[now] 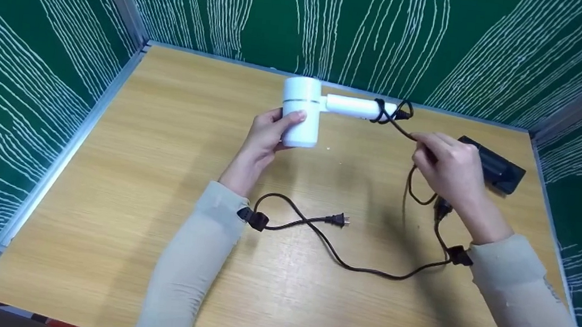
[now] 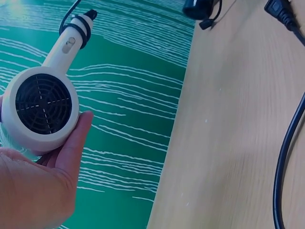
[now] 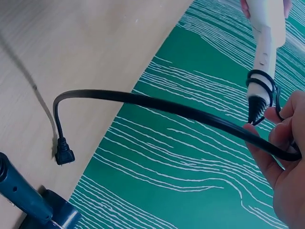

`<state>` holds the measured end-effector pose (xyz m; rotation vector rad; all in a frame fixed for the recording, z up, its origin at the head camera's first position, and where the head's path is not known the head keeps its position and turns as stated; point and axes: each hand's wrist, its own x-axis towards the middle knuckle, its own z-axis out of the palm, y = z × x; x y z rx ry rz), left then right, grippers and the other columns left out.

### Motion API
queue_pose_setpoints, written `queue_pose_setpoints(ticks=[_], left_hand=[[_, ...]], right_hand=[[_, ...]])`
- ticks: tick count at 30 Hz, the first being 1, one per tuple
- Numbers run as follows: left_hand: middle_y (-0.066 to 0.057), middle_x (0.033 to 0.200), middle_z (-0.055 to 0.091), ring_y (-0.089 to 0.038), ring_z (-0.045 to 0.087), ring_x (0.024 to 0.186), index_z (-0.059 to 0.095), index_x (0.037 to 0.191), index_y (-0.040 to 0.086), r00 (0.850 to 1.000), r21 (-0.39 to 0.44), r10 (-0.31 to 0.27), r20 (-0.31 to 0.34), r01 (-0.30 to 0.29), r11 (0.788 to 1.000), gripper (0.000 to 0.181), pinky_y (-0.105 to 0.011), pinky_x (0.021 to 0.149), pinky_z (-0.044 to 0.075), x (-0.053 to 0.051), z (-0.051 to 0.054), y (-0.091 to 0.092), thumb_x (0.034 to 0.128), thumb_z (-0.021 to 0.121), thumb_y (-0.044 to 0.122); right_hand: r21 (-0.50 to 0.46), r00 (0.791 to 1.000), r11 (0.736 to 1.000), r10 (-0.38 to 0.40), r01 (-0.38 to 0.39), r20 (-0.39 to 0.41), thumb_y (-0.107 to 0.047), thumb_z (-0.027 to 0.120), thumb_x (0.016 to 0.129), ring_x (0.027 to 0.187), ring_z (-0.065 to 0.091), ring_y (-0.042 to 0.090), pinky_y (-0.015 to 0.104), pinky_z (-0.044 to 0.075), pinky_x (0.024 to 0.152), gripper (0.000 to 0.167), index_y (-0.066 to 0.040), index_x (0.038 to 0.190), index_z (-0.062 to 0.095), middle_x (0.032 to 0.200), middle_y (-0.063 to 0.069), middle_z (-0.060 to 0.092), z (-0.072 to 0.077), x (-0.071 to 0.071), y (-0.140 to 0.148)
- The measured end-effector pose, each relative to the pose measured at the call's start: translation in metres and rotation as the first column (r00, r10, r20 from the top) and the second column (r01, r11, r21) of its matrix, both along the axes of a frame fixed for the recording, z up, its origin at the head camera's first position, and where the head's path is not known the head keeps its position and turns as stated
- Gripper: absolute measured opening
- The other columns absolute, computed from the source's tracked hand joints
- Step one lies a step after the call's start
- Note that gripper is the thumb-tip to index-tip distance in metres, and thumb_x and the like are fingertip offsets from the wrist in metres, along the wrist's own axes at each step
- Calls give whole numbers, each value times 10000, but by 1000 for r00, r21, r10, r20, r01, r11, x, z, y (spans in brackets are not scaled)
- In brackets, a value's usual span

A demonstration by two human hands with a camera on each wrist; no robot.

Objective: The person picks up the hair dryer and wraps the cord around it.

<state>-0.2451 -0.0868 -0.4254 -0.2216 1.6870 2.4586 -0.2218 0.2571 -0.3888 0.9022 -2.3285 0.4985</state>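
Observation:
A white hair dryer [image 1: 300,127] is held above the table's far side, its handle [image 1: 352,107] pointing right. My left hand [image 1: 267,134] grips its barrel, thumb across the front. In the left wrist view a round dark grille [image 2: 44,104] faces the camera. Black cord [image 2: 81,31] is looped around the handle's end. To the right, my right hand [image 1: 451,165] pinches a stretch of the cord [image 1: 403,131] coming off those loops. From the fingers, the cord [image 3: 181,112] arches away toward a black plug [image 3: 64,155] in the right wrist view.
A dark object [image 1: 493,167] of unclear kind lies at the table's right rear, beyond my right hand. A two-prong plug [image 1: 339,220] and a long black cord [image 1: 366,270] lie across the wooden table [image 1: 109,167]. Green walls [image 1: 273,17] with white lines bound the back and sides.

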Motion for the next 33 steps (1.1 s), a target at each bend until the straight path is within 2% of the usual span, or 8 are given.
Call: queue_pose_setpoints(ticks=[7, 15, 18, 21, 23, 25, 28, 33], left_hand=[[-134, 1301, 704, -308, 710, 1172, 626, 1417, 19, 1000, 6, 14, -3, -14, 1000, 550, -409, 917, 617, 2, 2, 5, 967, 812, 273], [-138, 1287, 707, -305, 714, 1157, 629, 1409, 8, 1000, 18, 12, 3, -12, 1000, 534, -410, 914, 620, 2, 2, 11, 973, 804, 262], [-149, 1284, 707, -311, 715, 1152, 628, 1407, -1, 1000, 30, 1, -2, -1, 1000, 522, -411, 907, 621, 2, 2, 13, 979, 792, 248], [-154, 1285, 707, -313, 713, 1152, 622, 1410, -5, 1000, 42, -17, -1, 17, 999, 526, -417, 913, 619, 3, 3, 14, 980, 785, 248], [-160, 1284, 707, -317, 712, 1147, 619, 1408, -10, 1000, 50, -27, -3, 27, 998, 525, -421, 911, 618, 3, 3, 14, 978, 779, 247], [-162, 1282, 708, -316, 710, 1142, 618, 1407, -10, 999, 53, -38, -9, 38, 998, 527, -417, 905, 615, 4, 3, 14, 975, 775, 248], [-168, 1276, 710, -315, 710, 1133, 619, 1405, -15, 998, 55, -56, -16, 57, 997, 530, -411, 894, 615, 5, 3, 13, 968, 772, 244], [-176, 1270, 706, -320, 703, 1129, 613, 1407, -28, 995, 58, -91, -28, 93, 994, 541, -411, 886, 614, 6, 3, 13, 962, 763, 240]], right_hand=[[-10, 998, 997, 71, -71, 1, 79, 636, 917, 592, 653, 238, 311, 523, 496, 193, 88, 1056, 771, 830, 193, 742, -7, 3, -17], [-82, 989, 993, 96, -87, 108, 64, 675, 960, 767, 750, 317, 491, 640, 660, 174, 77, 1104, 771, 956, 201, 780, -23, 3, -30], [-103, 979, 993, 84, -66, 187, 32, 676, 996, 834, 753, 305, 473, 645, 729, 196, 59, 1164, 775, 1030, 200, 788, -27, 1, -30], [-137, 953, 990, 71, -32, 293, 2, 653, 1032, 804, 725, 252, 293, 616, 719, 214, 27, 1206, 776, 1022, 176, 784, -30, -2, -27], [-173, 922, 985, 69, -2, 382, -20, 630, 1057, 768, 711, 214, 182, 568, 685, 230, 3, 1237, 771, 1038, 163, 781, -30, -5, -25], [-226, 872, 974, 85, 30, 482, -45, 608, 1078, 752, 710, 172, 118, 537, 660, 246, -7, 1269, 758, 1077, 170, 775, -30, -9, -23], [-304, 781, 951, 143, 63, 608, -79, 585, 1098, 764, 704, 99, 151, 580, 677, 270, 16, 1306, 729, 1200, 198, 753, -31, -17, -18], [-410, 623, 906, 263, 103, 737, -173, 562, 1125, 657, 613, 82, 258, 635, 754, 323, 60, 1289, 714, 1004, 116, 726, -35, -31, -12]])
